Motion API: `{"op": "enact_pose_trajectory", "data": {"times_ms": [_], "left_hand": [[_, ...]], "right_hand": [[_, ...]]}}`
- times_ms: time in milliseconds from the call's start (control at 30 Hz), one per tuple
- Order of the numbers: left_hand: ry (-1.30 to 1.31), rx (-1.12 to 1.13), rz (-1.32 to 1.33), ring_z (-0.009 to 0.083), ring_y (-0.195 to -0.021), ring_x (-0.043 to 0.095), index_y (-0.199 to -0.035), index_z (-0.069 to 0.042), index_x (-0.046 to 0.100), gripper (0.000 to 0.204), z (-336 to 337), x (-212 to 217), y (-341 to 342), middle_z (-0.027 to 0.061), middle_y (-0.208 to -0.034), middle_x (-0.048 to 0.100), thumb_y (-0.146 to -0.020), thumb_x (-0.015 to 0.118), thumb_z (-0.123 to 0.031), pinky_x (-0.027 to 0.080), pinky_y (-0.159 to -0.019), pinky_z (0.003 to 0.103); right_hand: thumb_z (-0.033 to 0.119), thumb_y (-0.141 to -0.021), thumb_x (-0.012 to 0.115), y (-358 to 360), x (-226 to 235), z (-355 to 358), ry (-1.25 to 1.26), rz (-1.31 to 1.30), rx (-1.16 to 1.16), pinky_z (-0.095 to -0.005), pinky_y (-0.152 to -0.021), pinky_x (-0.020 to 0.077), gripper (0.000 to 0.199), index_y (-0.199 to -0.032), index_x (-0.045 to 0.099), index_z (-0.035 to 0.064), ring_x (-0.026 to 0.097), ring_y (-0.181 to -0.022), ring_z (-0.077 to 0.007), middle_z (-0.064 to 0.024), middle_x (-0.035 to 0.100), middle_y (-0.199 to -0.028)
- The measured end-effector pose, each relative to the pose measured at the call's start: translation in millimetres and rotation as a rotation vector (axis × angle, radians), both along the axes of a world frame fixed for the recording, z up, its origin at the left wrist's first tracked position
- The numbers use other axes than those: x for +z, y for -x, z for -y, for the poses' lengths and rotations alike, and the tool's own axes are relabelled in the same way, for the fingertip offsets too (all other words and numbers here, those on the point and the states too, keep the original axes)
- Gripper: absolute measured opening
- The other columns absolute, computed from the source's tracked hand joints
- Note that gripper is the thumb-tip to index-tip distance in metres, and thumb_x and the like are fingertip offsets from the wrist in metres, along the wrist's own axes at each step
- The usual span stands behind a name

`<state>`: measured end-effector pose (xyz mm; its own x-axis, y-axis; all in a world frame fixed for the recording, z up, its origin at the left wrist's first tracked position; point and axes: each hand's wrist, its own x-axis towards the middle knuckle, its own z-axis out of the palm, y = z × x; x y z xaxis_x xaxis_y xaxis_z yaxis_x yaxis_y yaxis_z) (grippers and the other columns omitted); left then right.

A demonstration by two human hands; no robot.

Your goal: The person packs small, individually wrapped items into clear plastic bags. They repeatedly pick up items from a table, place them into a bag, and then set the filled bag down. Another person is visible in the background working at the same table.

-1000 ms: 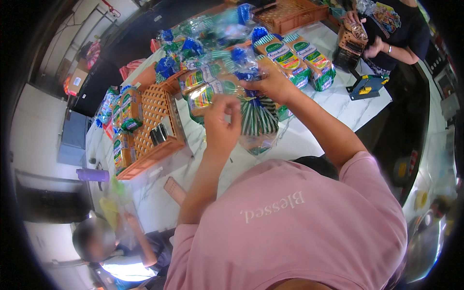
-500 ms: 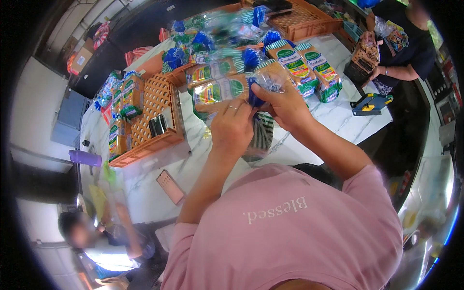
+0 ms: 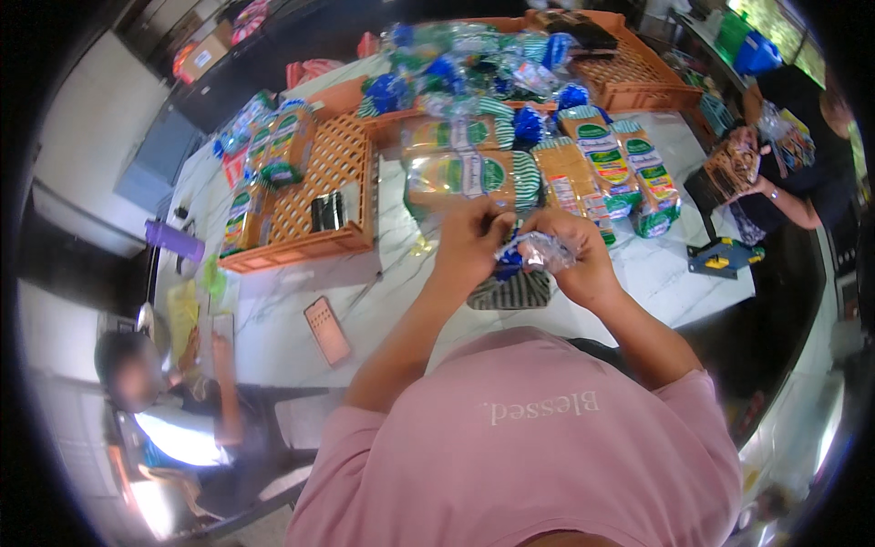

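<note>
Close to my chest stands a striped bread bag, its blue neck gathered between my two hands. My right hand is closed on the crumpled clear plastic end of that bag. Against the other side of the neck, my left hand has its fingers curled into a pinch; what lies in them is hidden. Just beyond my hands, packed loaves of sliced bread lie on their sides. To their right, several more bagged loaves rest in a row.
An orange crate with loaves and a black pack stands on the left of the marble-patterned table; another crate is at the back. A phone, a purple bottle and a tape dispenser lie around. Two people are nearby.
My hands have come nearer to my chest and moved apart a little. My right hand now holds the clear bag end; the blue neck shows lower between them. The view has shifted.
</note>
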<state>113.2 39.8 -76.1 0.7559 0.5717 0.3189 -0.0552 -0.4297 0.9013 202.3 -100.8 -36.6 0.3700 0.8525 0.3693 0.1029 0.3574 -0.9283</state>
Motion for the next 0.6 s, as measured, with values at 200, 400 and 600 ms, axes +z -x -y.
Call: {"op": "enact_pose_trajectory", "data": {"times_ms": [200,400,600], "left_hand": [[-0.309,0.233,-0.408,0.0328,-0.071,0.060,-0.080,0.000,0.059,0.017,-53,-48,-13,0.0189,-0.074,0.060,-0.076,0.063,-0.017,0.046,-0.064,0.039],[-0.198,0.433,-0.585,0.0360,-0.079,0.061,-0.080,-0.001,0.059,0.022,-123,-167,52,0.0191,-0.080,0.063,-0.075,0.065,-0.021,0.047,-0.069,0.042],[-0.079,0.302,-0.865,0.0358,-0.082,0.061,-0.087,-0.005,0.063,0.013,-99,-201,92,0.0165,-0.085,0.065,-0.079,0.060,-0.015,0.047,-0.072,0.042]], "right_hand": [[0.009,-0.080,0.060,7,20,1,0.038,0.525,0.324,-0.0325,-0.061,0.0422,0.008,-0.079,0.057,0.0026,0.054,-0.069,-0.0285,-0.0093,0.056,-0.074],[0.009,-0.077,0.067,-17,24,-20,-0.020,0.420,0.123,-0.0298,-0.059,0.0412,0.014,-0.076,0.054,0.0027,0.054,-0.065,-0.0212,-0.0087,0.059,-0.077],[0.010,-0.077,0.069,-36,21,-44,-0.101,0.353,-0.038,-0.0297,-0.063,0.0428,0.019,-0.078,0.052,0.0030,0.057,-0.072,-0.0175,-0.0102,0.061,-0.081]]}}
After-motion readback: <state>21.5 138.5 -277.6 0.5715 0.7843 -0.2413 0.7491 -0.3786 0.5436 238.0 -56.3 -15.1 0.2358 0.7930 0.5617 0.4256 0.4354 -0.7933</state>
